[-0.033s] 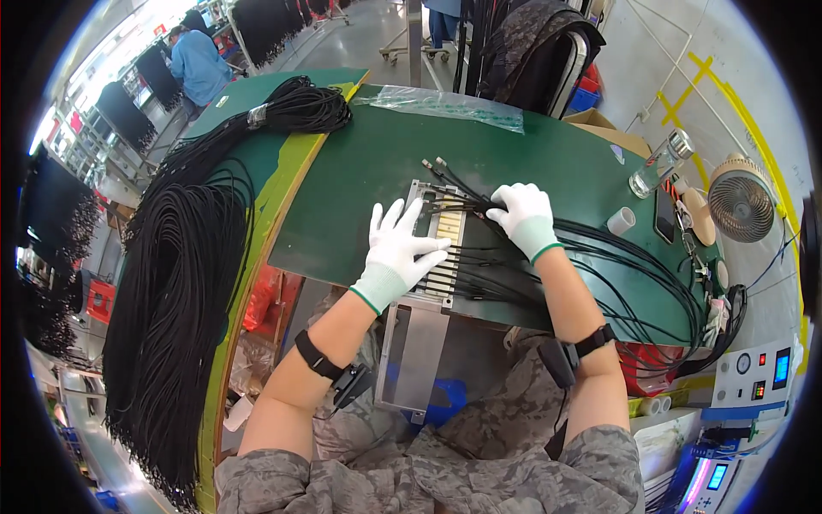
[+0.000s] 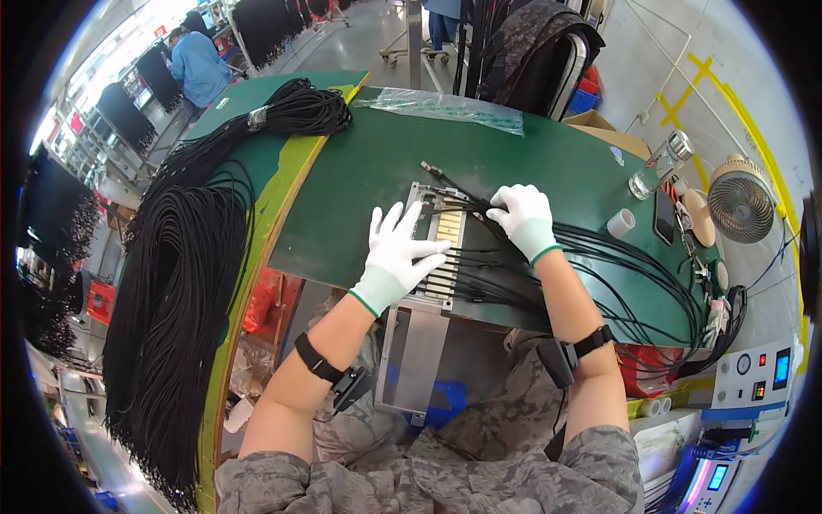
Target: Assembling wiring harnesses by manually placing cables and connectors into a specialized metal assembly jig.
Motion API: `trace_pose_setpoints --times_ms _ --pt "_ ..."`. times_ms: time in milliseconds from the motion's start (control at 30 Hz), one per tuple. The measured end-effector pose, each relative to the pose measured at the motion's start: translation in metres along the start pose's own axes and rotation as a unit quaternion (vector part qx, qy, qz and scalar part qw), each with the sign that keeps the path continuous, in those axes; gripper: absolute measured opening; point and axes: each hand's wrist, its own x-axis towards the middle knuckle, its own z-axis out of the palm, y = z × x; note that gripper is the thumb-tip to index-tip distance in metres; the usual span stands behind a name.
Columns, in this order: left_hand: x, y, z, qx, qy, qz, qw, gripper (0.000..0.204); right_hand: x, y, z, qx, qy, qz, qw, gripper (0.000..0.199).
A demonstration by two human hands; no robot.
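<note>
Head view: from where I stand, L hand (image 2: 396, 253) is spread w/ fingers over the left edge of the metal fixture (image 2: 449, 230), which sits btwn both hands. R hand (image 2: 521, 216) pinches blk cables (image 2: 469, 205) near their connector ends. Big cable bundle (image 2: 175, 265) (quite a heap) lies well left of L hand; fan (image 2: 741, 206) stands far right of R hand.
</note>
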Motion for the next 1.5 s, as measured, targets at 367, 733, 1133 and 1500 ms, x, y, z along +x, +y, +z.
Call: trace_pose_setpoints --times_ms 367,733,1133,1500 --pt "0.001 -0.015 0.006 -0.17 0.195 -0.174 0.95 0.019 -0.008 0.015 -0.03 0.297 0.001 0.018 0.955 0.008" --pt "0.003 -0.015 0.006 -0.139 0.193 -0.165 0.957 0.015 -0.014 -0.011 -0.02 0.061 -0.051 -0.033 0.996 0.016" --pt "0.002 -0.012 0.002 -0.111 0.166 -0.158 0.967 0.016 -0.01 -0.018 -0.008 -0.014 -0.062 0.005 0.998 0.016" --pt "0.006 -0.007 -0.006 -0.097 0.207 -0.035 0.973 0.011 -0.022 -0.057 -0.027 0.245 -0.033 -0.12 0.961 0.013"
